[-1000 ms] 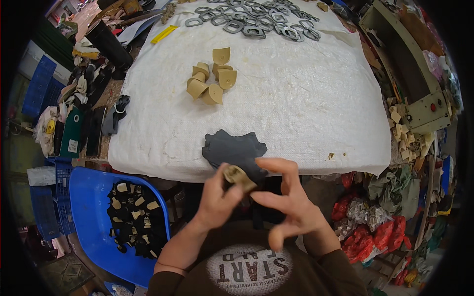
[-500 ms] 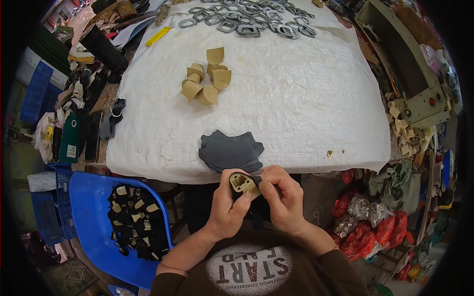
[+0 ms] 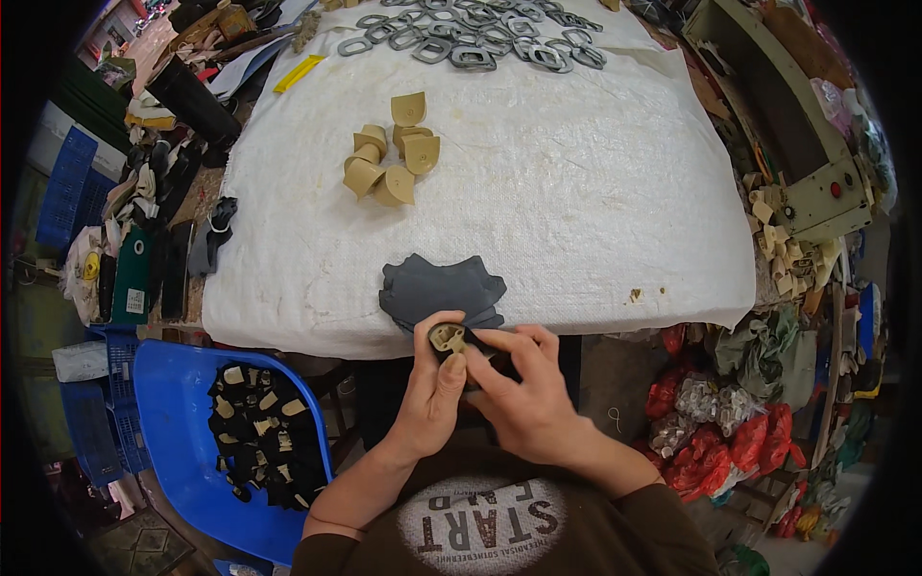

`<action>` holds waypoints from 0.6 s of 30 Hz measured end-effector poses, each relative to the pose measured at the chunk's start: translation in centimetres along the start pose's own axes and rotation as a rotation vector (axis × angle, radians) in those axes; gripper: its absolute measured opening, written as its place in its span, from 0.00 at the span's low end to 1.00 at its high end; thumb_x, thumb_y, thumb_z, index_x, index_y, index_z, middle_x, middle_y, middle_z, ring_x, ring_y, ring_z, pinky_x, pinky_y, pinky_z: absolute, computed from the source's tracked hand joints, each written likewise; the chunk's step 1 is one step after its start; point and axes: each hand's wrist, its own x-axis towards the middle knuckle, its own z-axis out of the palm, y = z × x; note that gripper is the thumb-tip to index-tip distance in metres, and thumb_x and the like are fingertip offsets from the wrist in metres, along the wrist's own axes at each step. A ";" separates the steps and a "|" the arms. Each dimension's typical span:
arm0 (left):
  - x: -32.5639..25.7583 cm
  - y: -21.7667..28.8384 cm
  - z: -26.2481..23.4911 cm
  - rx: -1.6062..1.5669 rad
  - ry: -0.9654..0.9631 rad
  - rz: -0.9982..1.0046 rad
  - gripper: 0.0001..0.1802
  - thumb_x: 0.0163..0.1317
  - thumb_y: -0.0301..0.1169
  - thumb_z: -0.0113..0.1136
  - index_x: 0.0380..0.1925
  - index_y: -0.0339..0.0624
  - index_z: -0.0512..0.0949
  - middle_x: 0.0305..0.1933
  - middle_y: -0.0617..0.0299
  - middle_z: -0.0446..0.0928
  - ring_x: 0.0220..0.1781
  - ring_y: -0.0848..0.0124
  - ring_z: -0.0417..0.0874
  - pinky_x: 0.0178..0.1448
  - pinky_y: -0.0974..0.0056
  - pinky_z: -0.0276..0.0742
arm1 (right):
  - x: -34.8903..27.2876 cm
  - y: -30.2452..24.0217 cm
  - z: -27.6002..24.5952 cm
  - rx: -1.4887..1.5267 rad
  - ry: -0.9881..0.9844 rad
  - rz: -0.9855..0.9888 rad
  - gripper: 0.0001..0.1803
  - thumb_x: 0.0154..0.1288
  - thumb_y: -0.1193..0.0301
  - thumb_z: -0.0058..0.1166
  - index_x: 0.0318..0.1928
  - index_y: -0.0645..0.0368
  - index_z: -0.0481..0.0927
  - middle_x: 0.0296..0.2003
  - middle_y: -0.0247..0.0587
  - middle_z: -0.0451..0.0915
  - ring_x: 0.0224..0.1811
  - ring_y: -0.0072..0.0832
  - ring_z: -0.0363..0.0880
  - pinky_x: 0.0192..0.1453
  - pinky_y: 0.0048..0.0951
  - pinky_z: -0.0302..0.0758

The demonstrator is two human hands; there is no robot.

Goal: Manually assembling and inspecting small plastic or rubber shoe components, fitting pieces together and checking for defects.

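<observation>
Left hand: our left hand (image 3: 434, 398) is closed on a small tan heel piece (image 3: 448, 337), with the thumb pressed against its lower edge and the fingers wrapped behind it.
Right hand: our right hand (image 3: 523, 384) is closed on the same piece from the right, its fingertips pinching dark material at the piece's side.
Heel piece: it sits between both hands, just off the near edge of the table (image 3: 595, 240), held in the air. Dark covering appears to wrap part of it; we cannot tell how far, as the fingers hide it.
Dark sheets: a stack of dark grey cut sheets (image 3: 442, 286) lies on the table's near edge, just beyond the hands and partly behind them.
Blue chair: a blue chair (image 3: 168, 384) stands to our lower left, beside the table. Its seat holds a heap of black and tan covered pieces (image 3: 259, 437).
Table cover: a white woven cloth covers the table top.
Tan pieces: a cluster of bare tan heel pieces (image 3: 392, 154) lies on the cloth, well apart from the hands, left of centre.
Metal rings: a spread of grey metal rings (image 3: 480, 38) lies along the far edge.
Machine: a pale green machine (image 3: 788, 144) stands at the far right, beside the table.
</observation>
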 end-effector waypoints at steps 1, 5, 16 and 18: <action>-0.2 0.2 -0.2 -0.082 -0.038 -0.056 0.25 0.72 0.43 0.38 0.60 0.36 0.54 0.38 0.64 0.65 0.39 0.78 0.66 0.45 0.74 0.65 | 0.3 0.2 -1.0 0.105 -0.099 0.023 0.23 0.51 0.74 0.57 0.51 0.63 0.74 0.52 0.51 0.70 0.49 0.40 0.70 0.57 0.46 0.61; 0.2 0.2 0.4 -0.087 -0.101 0.013 0.33 0.69 0.52 0.38 0.62 0.35 0.55 0.35 0.64 0.69 0.32 0.78 0.68 0.35 0.74 0.65 | 0.1 3.5 -1.8 0.795 -0.003 0.407 0.22 0.56 0.74 0.58 0.53 0.62 0.73 0.40 0.43 0.79 0.42 0.32 0.77 0.53 0.34 0.69; 0.0 0.5 1.1 -0.023 -0.228 -0.054 0.37 0.69 0.54 0.33 0.64 0.31 0.49 0.46 0.59 0.69 0.37 0.80 0.68 0.38 0.75 0.64 | 0.9 4.9 -1.4 0.845 -0.285 0.317 0.34 0.49 0.73 0.65 0.59 0.63 0.69 0.41 0.38 0.78 0.43 0.25 0.76 0.52 0.29 0.71; 0.0 0.5 1.0 -0.049 -0.238 -0.104 0.37 0.69 0.53 0.32 0.64 0.31 0.49 0.48 0.58 0.69 0.39 0.80 0.68 0.39 0.75 0.64 | 0.8 5.0 -0.9 0.913 -0.240 0.353 0.32 0.51 0.73 0.63 0.58 0.63 0.70 0.39 0.37 0.78 0.43 0.24 0.76 0.52 0.29 0.71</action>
